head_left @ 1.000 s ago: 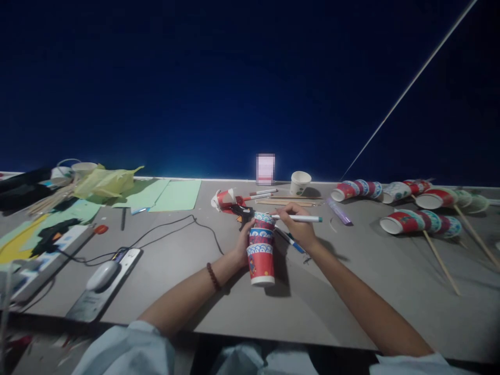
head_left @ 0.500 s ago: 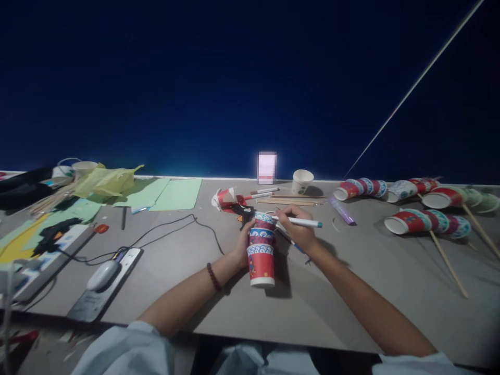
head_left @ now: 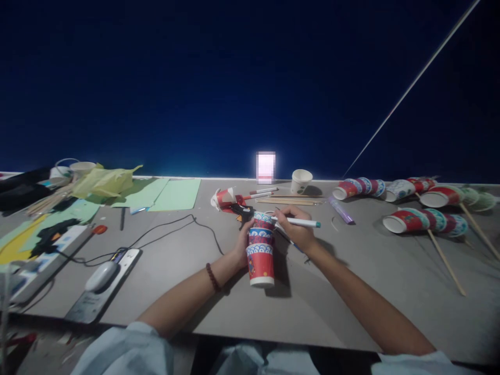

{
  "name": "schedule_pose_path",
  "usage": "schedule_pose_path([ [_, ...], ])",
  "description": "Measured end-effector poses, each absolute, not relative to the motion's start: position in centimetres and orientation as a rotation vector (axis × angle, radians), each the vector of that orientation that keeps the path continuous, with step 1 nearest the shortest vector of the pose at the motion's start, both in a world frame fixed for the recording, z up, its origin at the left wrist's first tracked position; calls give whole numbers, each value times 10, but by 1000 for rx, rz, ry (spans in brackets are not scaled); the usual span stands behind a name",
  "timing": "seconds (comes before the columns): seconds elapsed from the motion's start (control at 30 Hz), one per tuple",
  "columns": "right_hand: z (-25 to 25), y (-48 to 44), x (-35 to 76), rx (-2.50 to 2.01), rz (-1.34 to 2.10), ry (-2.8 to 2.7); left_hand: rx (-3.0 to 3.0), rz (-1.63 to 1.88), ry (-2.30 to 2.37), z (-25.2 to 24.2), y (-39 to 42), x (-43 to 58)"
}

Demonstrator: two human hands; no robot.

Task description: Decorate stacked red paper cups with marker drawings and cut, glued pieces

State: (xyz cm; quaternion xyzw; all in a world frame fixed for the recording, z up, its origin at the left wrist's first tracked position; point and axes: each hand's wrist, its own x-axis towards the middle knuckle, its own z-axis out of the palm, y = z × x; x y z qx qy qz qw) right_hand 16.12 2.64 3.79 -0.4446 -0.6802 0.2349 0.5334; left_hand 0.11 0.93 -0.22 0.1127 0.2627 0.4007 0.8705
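So the left hand [head_left: 242, 244] is wrapped around a stack of patterned paper cups [head_left: 261, 261], mid-counter [head_left: 320, 317], red end nearest. Right hand [head_left: 296, 229] is gripping a white marker [head_left: 305, 222], tip by the stack's far end, can't tell if it's touching. Pale cup [head_left: 301, 182] sits farther back.
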Motion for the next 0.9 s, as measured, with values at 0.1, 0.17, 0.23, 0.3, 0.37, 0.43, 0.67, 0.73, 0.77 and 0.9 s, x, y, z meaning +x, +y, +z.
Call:
schedule_pose_path([
  [0.1, 38, 26, 161, -1049, 576, -1625, 246, 848, 556, 1, 8, 2],
  [0.17, 39, 26, 161, -1046, 575, -1628, 246, 857, 553, 2, 8, 2],
  [0.23, 41, 25, 160, -1041, 572, -1637, 249, 860, 549, 2, 8, 2],
  [0.3, 42, 24, 160, -1041, 569, -1640, 252, 862, 540, 1, 8, 1],
  [0.37, 43, 24, 160, -1049, 568, -1642, 255, 857, 531, 1, 8, 1],
  [0.43, 43, 24, 160, -1053, 563, -1636, 256, 858, 530, 2, 8, 1],
  [0.67, 41, 25, 159, -1063, 555, -1595, 267, 848, 551, 5, 7, 2],
  [0.73, 41, 25, 159, -1072, 568, -1584, 270, 845, 550, 3, 7, 2],
  [0.77, 41, 24, 159, -1074, 573, -1578, 270, 844, 549, 3, 7, 2],
  [0.9, 42, 23, 159, -1075, 581, -1565, 272, 845, 562, 3, 7, 2],
])
